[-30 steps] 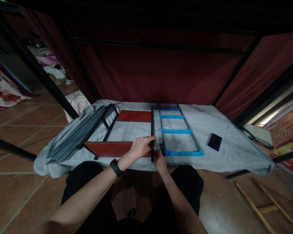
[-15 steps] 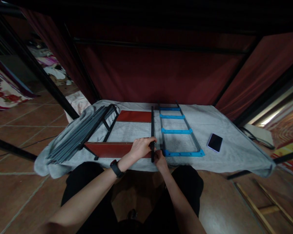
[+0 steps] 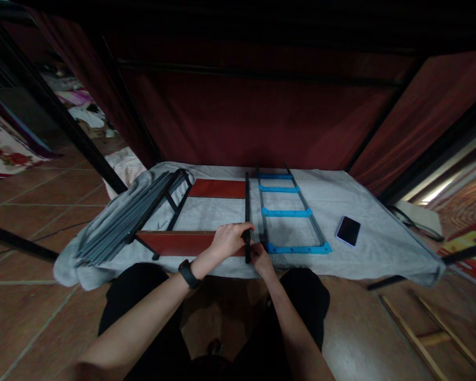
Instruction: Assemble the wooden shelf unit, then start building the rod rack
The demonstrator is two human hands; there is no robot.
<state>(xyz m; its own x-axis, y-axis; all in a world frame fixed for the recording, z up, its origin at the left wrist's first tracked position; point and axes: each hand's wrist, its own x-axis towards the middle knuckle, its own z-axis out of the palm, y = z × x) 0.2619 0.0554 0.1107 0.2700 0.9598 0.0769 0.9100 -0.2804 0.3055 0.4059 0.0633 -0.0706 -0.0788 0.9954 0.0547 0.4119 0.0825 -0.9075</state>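
Note:
My left hand point(image 3: 230, 238), with a black watch point(image 3: 189, 274) at the wrist, is closed around the near end of an upright black bar point(image 3: 247, 203). On the bar's right side, low down, my right hand point(image 3: 262, 258) has its fingers pinched against it; anything small between them is hidden. The bar edges a frame with a red-brown front board point(image 3: 178, 243) and a second red-brown board point(image 3: 218, 188) farther back. Black legs point(image 3: 174, 203) stand at the frame's left. Just right of my hands lies a ladder-like rack point(image 3: 287, 212) of grey tubes with blue crosspieces.
A bundle of grey tubes point(image 3: 122, 227) lies on the left of the grey cloth point(image 3: 373, 233). A phone point(image 3: 348, 231) rests on the right. Black posts point(image 3: 83, 127) and dark red curtains point(image 3: 246, 121) surround the surface. A wooden frame point(image 3: 432, 338) is on the floor at right.
Both hands stay at the same spot on the black bar. The view has shifted very slightly; nothing else visibly differs.

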